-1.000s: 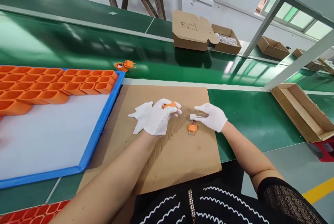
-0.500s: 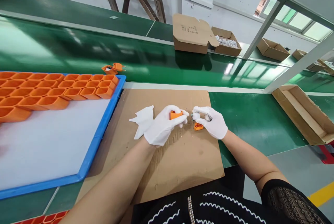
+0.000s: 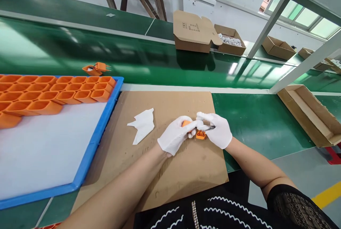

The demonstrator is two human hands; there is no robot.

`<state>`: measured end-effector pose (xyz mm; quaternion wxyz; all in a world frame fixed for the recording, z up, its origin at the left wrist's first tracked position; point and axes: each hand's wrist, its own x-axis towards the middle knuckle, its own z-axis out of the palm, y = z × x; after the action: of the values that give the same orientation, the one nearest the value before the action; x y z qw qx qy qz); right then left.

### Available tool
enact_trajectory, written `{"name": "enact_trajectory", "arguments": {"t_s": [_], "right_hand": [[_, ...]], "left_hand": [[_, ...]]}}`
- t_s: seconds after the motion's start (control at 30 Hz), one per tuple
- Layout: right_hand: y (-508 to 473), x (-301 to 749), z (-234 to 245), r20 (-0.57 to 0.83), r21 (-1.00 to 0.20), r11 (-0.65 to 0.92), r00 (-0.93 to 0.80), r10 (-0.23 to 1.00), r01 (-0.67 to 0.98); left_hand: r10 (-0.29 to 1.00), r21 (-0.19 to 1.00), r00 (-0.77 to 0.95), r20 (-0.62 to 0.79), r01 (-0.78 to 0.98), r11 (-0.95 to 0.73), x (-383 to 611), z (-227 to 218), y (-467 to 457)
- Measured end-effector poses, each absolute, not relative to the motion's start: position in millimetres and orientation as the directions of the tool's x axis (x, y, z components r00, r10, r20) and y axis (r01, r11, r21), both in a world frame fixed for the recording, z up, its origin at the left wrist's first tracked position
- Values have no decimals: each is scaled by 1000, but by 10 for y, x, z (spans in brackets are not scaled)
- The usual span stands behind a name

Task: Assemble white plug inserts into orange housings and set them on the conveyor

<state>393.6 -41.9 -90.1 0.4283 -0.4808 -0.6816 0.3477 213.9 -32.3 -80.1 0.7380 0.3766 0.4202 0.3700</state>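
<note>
My left hand (image 3: 178, 133), in a white glove, is closed around a small orange plastic housing (image 3: 186, 123). Only part of the housing shows between the fingers. Close beside it, its fingertips meeting the left hand's, is my gloved right hand (image 3: 216, 129). A thin dark metal tool (image 3: 210, 128) lies in the right hand's grip; its tip is hidden. Whether these fingers also pinch a small white part cannot be made out. Just under the right fingertips is a small open orange piece (image 3: 200, 135); whether it hangs or rests on the cardboard sheet (image 3: 183, 179) is unclear.
Left stands a blue-rimmed tray (image 3: 89, 161) with rows of orange cups (image 3: 66, 95). A torn white scrap (image 3: 142, 125) lies on the cardboard. Behind it, an orange plug piece (image 3: 99, 68) sits on the green belt. Cardboard boxes (image 3: 193, 31) line the back; another (image 3: 310, 115) is right.
My left hand has moved right with the orange housing and now meets my right hand. The right hand has shifted only slightly. The camera view has turned a little to the right.
</note>
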Motion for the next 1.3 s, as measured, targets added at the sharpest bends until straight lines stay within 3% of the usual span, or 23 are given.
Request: {"name": "enact_trajectory", "arguments": {"t_s": [0.1,0.17,0.3,0.4,0.5,0.6,0.83,1.1,1.3], "right_hand": [[-404,3938,-829,41,-957,79,-138,990,281],[-413,3930,-785,-26,-961,20,-163,986,276],[-451,3916,-783,88,-863,143,-135,987,485],[-465,3928,-823,194,-760,282,-210,958,585],[-469,3957,-846,144,-695,316,-306,941,646],[-476,3988,-849,96,-665,311,-334,938,679],[-478,4004,-815,126,-723,279,-276,953,633],[-449,4000,-704,-54,-873,89,-277,959,480],[-460,4045,-674,83,-808,280,-370,925,519]], "left_hand": [[860,830,374,-347,-305,468,2166,-782,-332],[861,819,369,-350,-326,472,2151,-772,-328],[848,817,379,-370,-302,491,2114,-768,-333],[884,887,319,-342,-199,416,2113,-781,-344],[910,911,213,-357,-138,389,2122,-779,-341],[894,877,215,-393,-203,435,2128,-745,-325],[882,889,304,-361,-172,424,2119,-686,-328],[862,927,387,-328,-43,372,1994,-728,-290],[839,932,454,-301,-46,359,1929,-806,-268]]}}
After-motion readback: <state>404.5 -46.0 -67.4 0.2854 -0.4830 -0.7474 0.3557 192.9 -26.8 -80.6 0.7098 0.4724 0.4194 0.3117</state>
